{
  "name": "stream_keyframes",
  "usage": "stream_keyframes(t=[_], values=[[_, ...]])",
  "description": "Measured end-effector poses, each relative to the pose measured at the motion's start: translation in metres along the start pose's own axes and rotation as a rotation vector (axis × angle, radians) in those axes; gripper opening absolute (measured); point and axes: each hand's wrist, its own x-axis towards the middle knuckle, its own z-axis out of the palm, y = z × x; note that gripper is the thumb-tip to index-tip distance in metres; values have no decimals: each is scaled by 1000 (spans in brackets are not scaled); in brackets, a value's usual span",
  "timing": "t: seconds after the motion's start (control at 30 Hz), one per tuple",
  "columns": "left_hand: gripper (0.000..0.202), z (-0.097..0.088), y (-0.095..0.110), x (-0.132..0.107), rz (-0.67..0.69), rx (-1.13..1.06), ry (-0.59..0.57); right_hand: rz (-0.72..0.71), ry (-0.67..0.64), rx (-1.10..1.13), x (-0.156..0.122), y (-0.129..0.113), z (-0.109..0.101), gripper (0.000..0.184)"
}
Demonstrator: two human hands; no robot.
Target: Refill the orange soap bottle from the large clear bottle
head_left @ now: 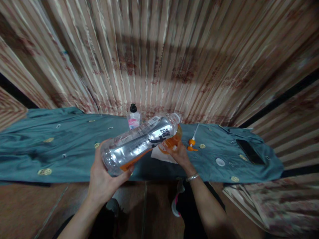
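Observation:
My left hand grips the base of a large clear plastic bottle. The bottle is tilted almost flat, its open neck pointing up and right, with orange liquid along its lower side. My right hand is closed on an orange container just under the bottle's mouth; most of that container is hidden behind the bottle. A white paper lies beneath the two.
A teal cloth covers the table. On it are a small black-capped bottle, an orange pump head, a white cap and a dark phone. A striped curtain hangs behind.

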Motion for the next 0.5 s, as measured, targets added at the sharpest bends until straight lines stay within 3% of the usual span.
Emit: stream_keyframes(t=[0.1, 0.2, 0.5], values=[[87, 0, -1, 1, 21, -12, 23, 7, 5, -37, 1, 1, 0, 62], [85, -2, -5, 1, 39, -29, -48, 5, 10, -43, 1, 1, 0, 61], [93, -2, -8, 3, 6, -73, -66, 11, 19, -81, 3, 2, 2, 67]])
